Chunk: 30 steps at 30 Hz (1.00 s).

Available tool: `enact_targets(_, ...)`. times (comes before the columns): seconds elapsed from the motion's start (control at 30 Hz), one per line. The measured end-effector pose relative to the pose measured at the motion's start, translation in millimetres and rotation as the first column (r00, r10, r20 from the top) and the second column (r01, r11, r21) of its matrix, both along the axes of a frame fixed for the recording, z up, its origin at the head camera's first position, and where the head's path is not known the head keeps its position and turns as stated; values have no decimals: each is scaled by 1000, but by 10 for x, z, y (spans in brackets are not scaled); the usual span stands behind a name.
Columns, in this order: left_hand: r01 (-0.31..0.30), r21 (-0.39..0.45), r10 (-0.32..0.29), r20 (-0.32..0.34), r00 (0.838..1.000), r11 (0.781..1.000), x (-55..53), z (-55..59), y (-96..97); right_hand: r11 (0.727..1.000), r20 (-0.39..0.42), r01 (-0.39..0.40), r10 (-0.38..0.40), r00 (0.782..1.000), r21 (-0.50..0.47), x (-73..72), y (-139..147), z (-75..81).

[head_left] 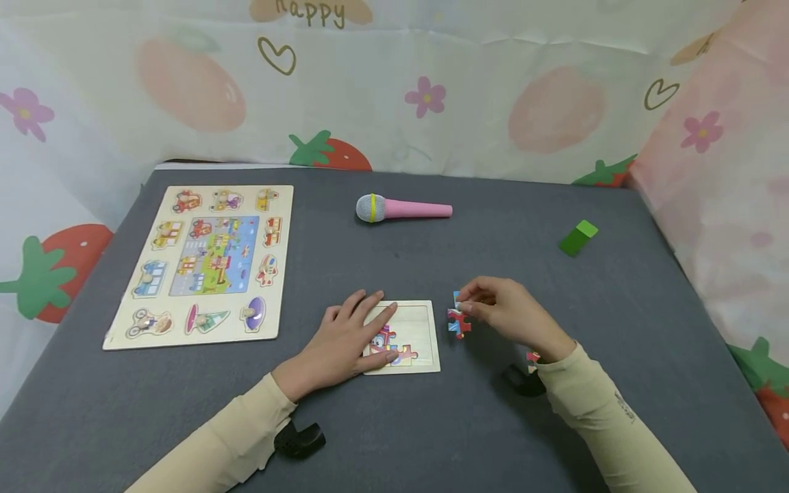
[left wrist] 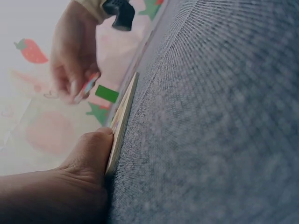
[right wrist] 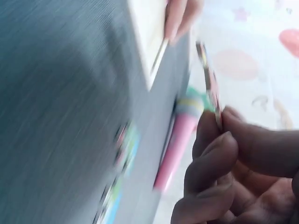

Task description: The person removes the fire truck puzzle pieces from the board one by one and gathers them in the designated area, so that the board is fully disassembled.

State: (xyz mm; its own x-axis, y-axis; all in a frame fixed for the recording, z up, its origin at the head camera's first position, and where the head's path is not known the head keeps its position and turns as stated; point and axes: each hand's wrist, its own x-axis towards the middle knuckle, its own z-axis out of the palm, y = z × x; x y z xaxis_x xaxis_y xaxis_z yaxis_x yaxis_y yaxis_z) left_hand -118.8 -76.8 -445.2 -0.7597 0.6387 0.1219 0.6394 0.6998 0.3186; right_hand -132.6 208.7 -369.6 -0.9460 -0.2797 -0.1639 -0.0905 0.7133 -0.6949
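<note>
My left hand (head_left: 342, 342) rests with spread fingers on a small wooden puzzle board (head_left: 419, 318), its thumb over the front left part. Fitted pieces (head_left: 403, 355) show in the board's lower left, partly hidden by that hand. My right hand (head_left: 511, 311) is raised to the right of the board and pinches a colourful jigsaw piece (right wrist: 212, 91) between thumb and fingertips. Below it, blurred loose pieces (right wrist: 125, 147) lie on the table in the right wrist view. Another piece (head_left: 533, 357) shows by the right wrist, mostly hidden by the sleeve.
A large wooden vehicle puzzle (head_left: 280, 267) lies at the left on the grey cloth-covered table (head_left: 382, 438). A pink toy microphone (head_left: 416, 209) lies at the back middle, and a green block (head_left: 578, 238) sits at the back right. Printed curtains (head_left: 468, 41) hang behind.
</note>
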Motion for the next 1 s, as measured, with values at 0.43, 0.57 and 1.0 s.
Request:
enact_targets(0.43,11,0,-11,-22,1000,1000,-13,-41,-13,994,40,57,-61,997,89,157,575,-158)
enact_targets(0.57,6,2,-6,-18,1000,1000,-16,-39,-11,995,8,32,-33,999,99,132,576,-188)
enact_targets(1.0,5,18,-4,-22,1000,1000,-13,-47,-9,986,-88,-2,16,996,165,142,542,-179)
